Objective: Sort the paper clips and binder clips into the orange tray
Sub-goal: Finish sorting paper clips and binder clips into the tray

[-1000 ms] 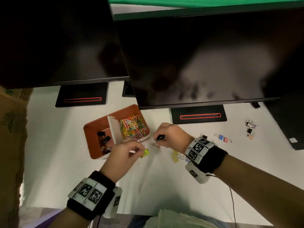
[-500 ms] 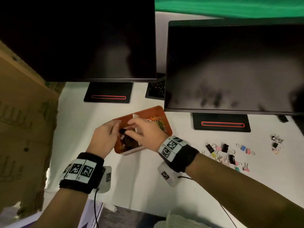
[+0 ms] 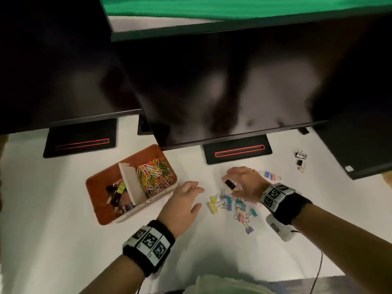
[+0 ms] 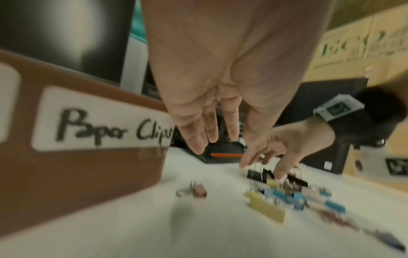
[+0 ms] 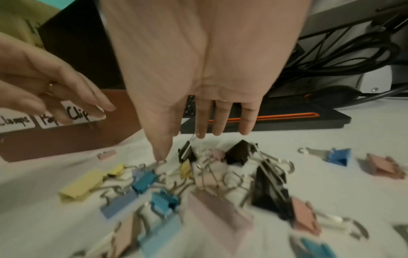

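Observation:
The orange tray (image 3: 99,183) stands left of centre, its white divider parting coloured paper clips (image 3: 156,177) on the right from binder clips (image 3: 118,196) on the left. My left hand (image 3: 191,196) hovers just right of the tray, fingers straight and empty (image 4: 212,136). A pile of pastel and black binder clips (image 3: 231,205) lies on the white table. Over it my right hand (image 3: 239,181) reaches down with straight fingers (image 5: 181,144); the thumb touches a wire loop and the index tip meets the handle of a black binder clip (image 5: 186,151).
Two dark monitors overhang the table, their stands (image 3: 237,150) behind the tray and pile. A blue and pink clip pair (image 3: 270,175) and several black and silver clips (image 3: 301,160) lie further right. One pink clip (image 4: 198,192) sits near the tray's wall.
Both hands have left the tray's binder clip compartment and moved right. The right hand is now down over the pile; the left hand hangs empty beside the tray.

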Action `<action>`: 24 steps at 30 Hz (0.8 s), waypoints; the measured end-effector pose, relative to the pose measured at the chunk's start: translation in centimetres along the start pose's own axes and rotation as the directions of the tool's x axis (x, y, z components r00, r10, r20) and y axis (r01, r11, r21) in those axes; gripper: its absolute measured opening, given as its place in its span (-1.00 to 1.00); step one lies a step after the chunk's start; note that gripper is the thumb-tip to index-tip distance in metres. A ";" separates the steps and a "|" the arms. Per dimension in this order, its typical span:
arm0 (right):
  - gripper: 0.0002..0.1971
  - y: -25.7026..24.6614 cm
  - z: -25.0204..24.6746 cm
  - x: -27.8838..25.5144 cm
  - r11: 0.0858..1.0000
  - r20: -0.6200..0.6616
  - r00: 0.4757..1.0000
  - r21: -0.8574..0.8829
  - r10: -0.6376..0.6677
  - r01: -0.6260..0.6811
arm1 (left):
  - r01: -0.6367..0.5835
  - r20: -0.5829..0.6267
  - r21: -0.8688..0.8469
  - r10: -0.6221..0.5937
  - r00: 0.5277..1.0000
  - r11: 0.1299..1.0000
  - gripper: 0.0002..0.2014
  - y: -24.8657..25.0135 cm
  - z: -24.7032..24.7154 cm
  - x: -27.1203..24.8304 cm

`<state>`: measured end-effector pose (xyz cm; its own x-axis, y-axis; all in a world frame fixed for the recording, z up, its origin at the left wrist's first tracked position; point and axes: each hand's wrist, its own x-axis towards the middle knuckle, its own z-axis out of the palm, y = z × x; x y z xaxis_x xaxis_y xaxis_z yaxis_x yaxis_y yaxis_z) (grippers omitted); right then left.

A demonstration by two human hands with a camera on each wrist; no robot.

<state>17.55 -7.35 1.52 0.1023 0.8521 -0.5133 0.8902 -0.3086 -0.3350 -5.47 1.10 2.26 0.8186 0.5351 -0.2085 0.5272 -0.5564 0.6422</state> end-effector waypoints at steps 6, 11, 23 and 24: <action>-0.57 0.4 0.8 0.4 0.994 0.014 0.999 -0.102 -0.044 0.045 | 0.120 0.062 0.236 -0.138 0.989 0.964 -0.52 -2.0 3.8 2.2; -0.67 0.6 0.8 0.7 0.999 -0.006 1.000 -0.027 -0.025 0.024 | 0.098 -0.004 0.232 -0.100 0.995 0.968 -0.64 -3.2 4.3 2.0; -0.60 -0.5 0.9 0.8 0.971 0.168 0.959 0.108 -0.230 0.214 | 0.133 0.194 -0.115 -0.109 0.975 0.984 -0.56 1.7 5.0 2.2; -0.61 -0.6 1.2 1.0 0.973 0.178 0.958 0.097 -0.226 0.211 | 0.156 0.207 -0.095 -0.133 0.969 0.983 -0.56 1.9 5.6 2.2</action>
<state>16.58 -6.77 0.29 -0.1823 0.8104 -0.5567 0.8446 -0.1608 -0.5107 -1.37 -2.34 -1.07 0.7702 0.4612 -0.4405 0.6241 -0.4031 0.6693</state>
